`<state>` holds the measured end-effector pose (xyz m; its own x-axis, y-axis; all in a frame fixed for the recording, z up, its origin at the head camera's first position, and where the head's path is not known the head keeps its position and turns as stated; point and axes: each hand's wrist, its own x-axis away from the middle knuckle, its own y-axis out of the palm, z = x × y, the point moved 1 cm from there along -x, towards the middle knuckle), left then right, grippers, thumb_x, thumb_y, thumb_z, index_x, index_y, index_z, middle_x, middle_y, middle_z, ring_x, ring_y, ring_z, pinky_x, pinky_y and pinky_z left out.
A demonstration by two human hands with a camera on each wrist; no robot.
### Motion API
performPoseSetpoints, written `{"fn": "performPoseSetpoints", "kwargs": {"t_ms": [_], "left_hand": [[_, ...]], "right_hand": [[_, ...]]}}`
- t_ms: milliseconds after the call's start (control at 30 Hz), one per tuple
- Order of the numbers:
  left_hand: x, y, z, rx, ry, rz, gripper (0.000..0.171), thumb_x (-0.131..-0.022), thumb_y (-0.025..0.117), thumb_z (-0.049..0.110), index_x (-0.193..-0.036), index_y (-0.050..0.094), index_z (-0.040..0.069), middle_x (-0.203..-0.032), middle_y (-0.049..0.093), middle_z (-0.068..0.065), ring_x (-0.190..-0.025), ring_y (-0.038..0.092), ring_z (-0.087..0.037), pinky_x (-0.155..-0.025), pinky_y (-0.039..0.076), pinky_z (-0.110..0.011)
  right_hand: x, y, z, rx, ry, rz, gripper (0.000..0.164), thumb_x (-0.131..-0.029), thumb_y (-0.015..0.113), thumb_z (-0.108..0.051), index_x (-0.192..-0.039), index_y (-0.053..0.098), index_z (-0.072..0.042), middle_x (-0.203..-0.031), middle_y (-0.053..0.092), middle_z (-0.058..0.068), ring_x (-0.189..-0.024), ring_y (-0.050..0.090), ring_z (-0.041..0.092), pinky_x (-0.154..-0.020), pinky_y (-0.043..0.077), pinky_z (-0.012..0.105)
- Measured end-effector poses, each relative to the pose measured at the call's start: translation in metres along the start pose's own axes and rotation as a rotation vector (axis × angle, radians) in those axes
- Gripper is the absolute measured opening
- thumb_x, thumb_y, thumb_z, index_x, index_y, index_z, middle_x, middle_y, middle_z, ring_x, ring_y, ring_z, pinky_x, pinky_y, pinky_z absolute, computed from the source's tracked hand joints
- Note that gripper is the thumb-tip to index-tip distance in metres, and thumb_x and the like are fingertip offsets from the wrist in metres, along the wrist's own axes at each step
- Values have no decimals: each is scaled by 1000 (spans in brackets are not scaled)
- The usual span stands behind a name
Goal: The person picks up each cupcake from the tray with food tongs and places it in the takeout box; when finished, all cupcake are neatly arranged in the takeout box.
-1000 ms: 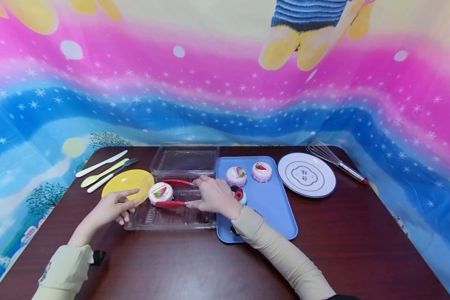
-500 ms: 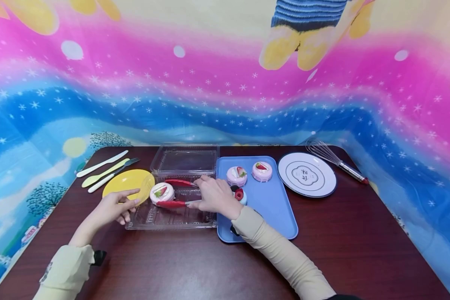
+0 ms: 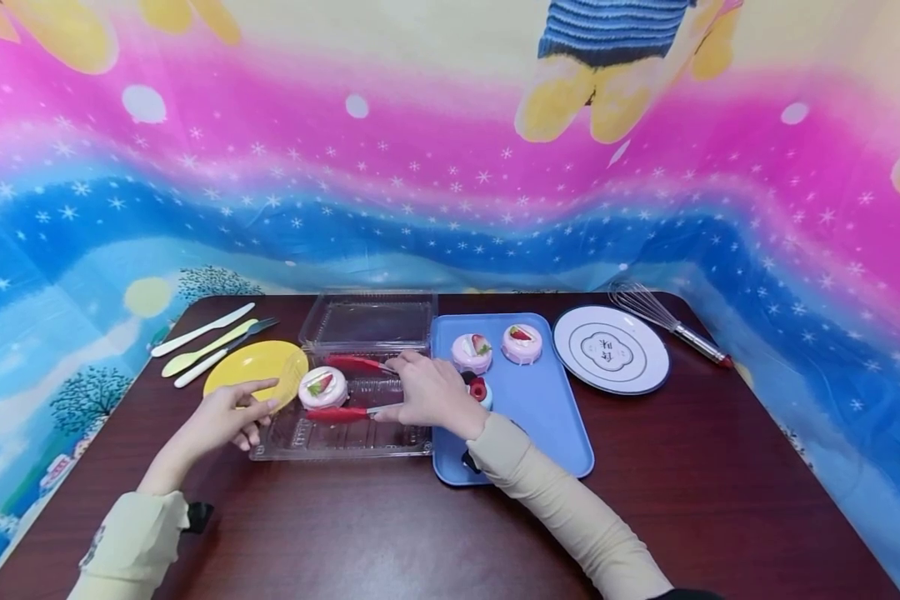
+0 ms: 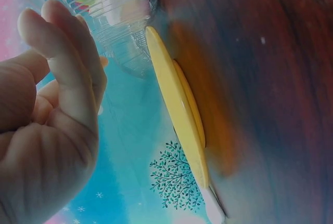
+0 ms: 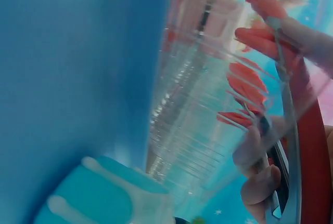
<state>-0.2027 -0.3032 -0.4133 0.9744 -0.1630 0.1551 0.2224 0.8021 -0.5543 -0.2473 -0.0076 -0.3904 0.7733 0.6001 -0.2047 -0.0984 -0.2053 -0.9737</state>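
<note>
In the head view, my right hand [image 3: 437, 396] grips red-tipped tongs [image 3: 345, 414] over a clear plastic container [image 3: 345, 450]. A round pink cake [image 3: 323, 388] with a strawberry slice on top sits in the container's left part. The tongs' two tips stand spread on either side of this cake. My left hand [image 3: 228, 417] hovers at the container's left end by the yellow plate [image 3: 251, 362], fingers loosely extended and nothing held. The left wrist view shows that hand [image 4: 67, 94] beside the plate's edge. In the right wrist view, fingers curl around the tongs [image 5: 312, 156].
A blue tray [image 3: 528, 425] right of the container carries two pink cakes [image 3: 522, 344] and a blue cake [image 3: 484, 393], partly hidden by my right hand. A white plate [image 3: 611, 350] and a whisk [image 3: 671, 321] lie at right; knife, spoon and fork [image 3: 217, 354] at left. The container's lid [image 3: 371, 321] stands open behind.
The tongs' tips have spread apart, leaving a gap beside the pink cake, which stays in the container. The left hand has not visibly moved.
</note>
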Motion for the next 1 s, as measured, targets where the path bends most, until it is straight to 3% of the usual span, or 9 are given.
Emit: {"fn": "performPoseSetpoints", "kwargs": {"t_ms": [167, 300, 533, 667, 833, 1000], "left_hand": [[-1, 1, 0, 2, 2, 0, 54, -91, 56, 18, -136, 35, -5, -73, 57, -11, -47, 57, -20, -46, 53, -36], [-1, 2, 0, 7, 11, -6, 55, -91, 55, 19, -136, 34, -5, -73, 57, -11, -48, 57, -20, -45, 52, -36], [-1, 1, 0, -2, 6, 0, 55, -91, 56, 20, -136, 34, -4, -74, 58, -11, -48, 57, -20, -45, 52, -35], [0, 0, -1, 0, 2, 2, 56, -91, 56, 21, -136, 34, -4, -74, 58, -11, -48, 57, -20, -46, 53, -36], [0, -1, -1, 8, -6, 3, 57, -91, 56, 21, -137, 33, -4, -74, 57, -11, -49, 57, -20, -46, 53, -35], [0, 0, -2, 27, -5, -7, 57, -91, 55, 20, -137, 32, -5, -74, 57, -12, -49, 57, -19, -46, 53, -35]], "right_hand": [[7, -12, 3, -32, 10, 32, 77, -64, 66, -66, -123, 55, -18, -112, 56, -1, -77, 58, 12, -51, 43, 24], [18, -28, 13, -58, 18, 82, 77, -63, 68, -65, -124, 55, -19, -108, 56, -2, -75, 56, 12, -55, 44, 27], [46, -60, 47, -77, 44, 187, 77, -61, 72, -61, -123, 56, -18, -108, 57, -1, -80, 54, 11, -63, 46, 29], [65, -72, 70, -105, 90, 240, 76, -57, 77, -57, -120, 58, -18, -102, 58, -2, -80, 53, 13, -59, 46, 30], [90, -74, 96, -135, 153, 243, 76, -57, 77, -57, -119, 59, -18, -102, 58, -2, -80, 54, 15, -58, 47, 32], [116, -67, 116, -154, 216, 187, 76, -57, 76, -59, -119, 59, -18, -103, 60, -1, -87, 55, 16, -66, 50, 38]]}}
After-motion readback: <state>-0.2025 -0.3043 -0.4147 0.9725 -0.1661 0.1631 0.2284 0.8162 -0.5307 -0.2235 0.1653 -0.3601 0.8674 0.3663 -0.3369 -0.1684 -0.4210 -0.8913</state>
